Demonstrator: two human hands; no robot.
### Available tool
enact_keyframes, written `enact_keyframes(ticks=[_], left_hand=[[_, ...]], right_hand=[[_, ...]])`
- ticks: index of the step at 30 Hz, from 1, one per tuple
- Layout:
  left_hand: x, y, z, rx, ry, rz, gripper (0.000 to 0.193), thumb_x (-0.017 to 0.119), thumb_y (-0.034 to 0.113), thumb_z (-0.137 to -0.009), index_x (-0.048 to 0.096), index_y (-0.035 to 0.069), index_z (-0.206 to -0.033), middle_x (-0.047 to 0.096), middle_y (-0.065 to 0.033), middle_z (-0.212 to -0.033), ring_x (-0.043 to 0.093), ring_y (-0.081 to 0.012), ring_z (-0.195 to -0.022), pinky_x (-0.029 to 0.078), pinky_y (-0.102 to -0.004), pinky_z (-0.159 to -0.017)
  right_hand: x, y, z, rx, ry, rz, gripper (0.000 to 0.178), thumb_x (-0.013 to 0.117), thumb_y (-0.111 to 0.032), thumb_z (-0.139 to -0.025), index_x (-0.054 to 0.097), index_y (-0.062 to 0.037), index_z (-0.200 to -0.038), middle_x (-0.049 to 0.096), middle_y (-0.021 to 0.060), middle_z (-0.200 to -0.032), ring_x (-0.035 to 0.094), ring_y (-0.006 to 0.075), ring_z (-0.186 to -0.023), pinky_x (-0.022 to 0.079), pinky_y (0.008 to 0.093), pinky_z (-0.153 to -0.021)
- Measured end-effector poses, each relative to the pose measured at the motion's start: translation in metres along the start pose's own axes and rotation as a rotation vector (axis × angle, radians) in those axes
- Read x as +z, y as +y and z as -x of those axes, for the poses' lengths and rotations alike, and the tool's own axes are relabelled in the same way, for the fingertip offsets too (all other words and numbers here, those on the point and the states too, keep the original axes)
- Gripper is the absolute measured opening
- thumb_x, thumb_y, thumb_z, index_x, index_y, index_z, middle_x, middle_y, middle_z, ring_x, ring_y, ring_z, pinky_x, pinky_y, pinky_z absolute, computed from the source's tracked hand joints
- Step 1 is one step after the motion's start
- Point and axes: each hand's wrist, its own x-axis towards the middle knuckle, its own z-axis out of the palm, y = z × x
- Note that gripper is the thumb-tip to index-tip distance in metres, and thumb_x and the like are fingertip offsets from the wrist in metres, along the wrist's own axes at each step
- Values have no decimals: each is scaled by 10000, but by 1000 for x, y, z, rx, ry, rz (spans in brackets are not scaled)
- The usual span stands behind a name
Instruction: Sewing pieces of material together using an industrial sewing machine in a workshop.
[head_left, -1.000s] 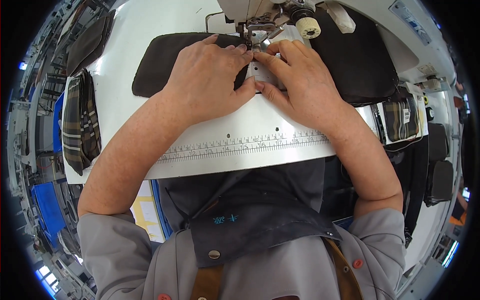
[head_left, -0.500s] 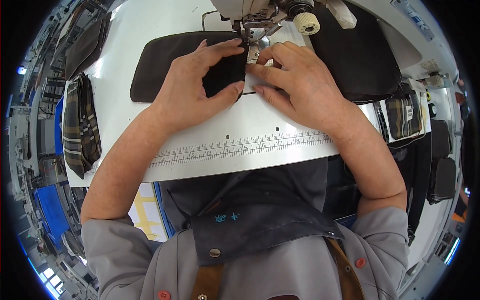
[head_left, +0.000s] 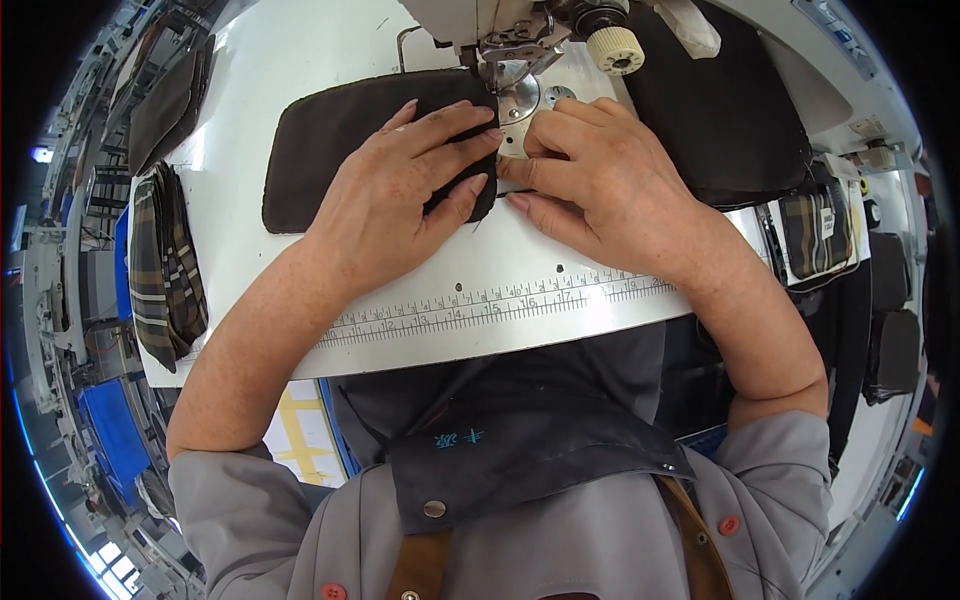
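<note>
A dark brown fabric piece [head_left: 330, 140] lies flat on the white sewing table [head_left: 300, 50], its right end under the sewing machine's presser foot [head_left: 505, 70]. My left hand [head_left: 400, 190] presses flat on the fabric's right part, fingers spread toward the needle. My right hand [head_left: 590, 180] sits just right of it, fingers curled and pinching the fabric's edge beside the metal needle plate [head_left: 520, 100]. The two hands nearly touch at the fingertips.
A printed ruler strip [head_left: 480, 305] runs along the table's front edge. A stack of plaid fabric pieces [head_left: 165, 265] hangs at the table's left. A big dark fabric pile [head_left: 720, 110] lies right of the machine, more plaid pieces [head_left: 815, 230] beyond. A cream handwheel knob [head_left: 615, 48] sticks out.
The dark fabric has slid further under the presser foot and my left hand has moved right with it. My right fingers have curled onto the fabric's edge.
</note>
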Motion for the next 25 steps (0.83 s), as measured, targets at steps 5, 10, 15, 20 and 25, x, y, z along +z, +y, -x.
enact_keyframes(ticks=[5, 10, 15, 20, 25], left_hand=[[5, 0, -8, -5, 34, -32, 375, 644, 108, -956, 680, 48, -1325, 601, -149, -1401, 621, -343, -1247, 447, -480, -1130], [8, -6, -14, -41, 105, 22, 331, 665, 122, -942, 706, 12, -1251, 593, -139, -1303, 593, -348, -1174, 496, -433, -1017], [6, -8, -14, -65, 125, 97, 326, 674, 88, -934, 713, 28, -1252, 631, -132, -1282, 643, -329, -1113, 530, -434, -980], [2, -10, -10, -110, 143, 201, 285, 697, 57, -922, 741, 43, -1203, 693, -129, -1263, 696, -316, -1126, 542, -420, -1022], [5, -11, -11, -8, 92, 54, 286, 696, 46, -926, 756, 63, -1205, 696, -111, -1330, 664, -283, -1246, 494, -428, -1108]], right_hand=[[-1, 5, 0, 16, 4, 5, 152, 766, -190, -826, 757, -74, -924, 610, 39, -880, 615, 221, -877, 472, 386, -749], [1, 7, -1, 15, 7, 54, 172, 755, -219, -836, 758, -80, -937, 609, 42, -884, 611, 222, -880, 472, 389, -767], [2, 6, 1, 13, 31, 96, 219, 761, -248, -836, 754, -81, -979, 610, 39, -909, 610, 221, -892, 471, 394, -771], [4, 3, 2, 13, 66, 77, 248, 763, -261, -847, 747, -78, -1014, 610, 37, -941, 612, 223, -910, 470, 398, -785], [0, 1, 3, 41, -67, 48, 285, 769, -264, -841, 740, -87, -1063, 625, 47, -994, 616, 227, -962, 468, 403, -805]])
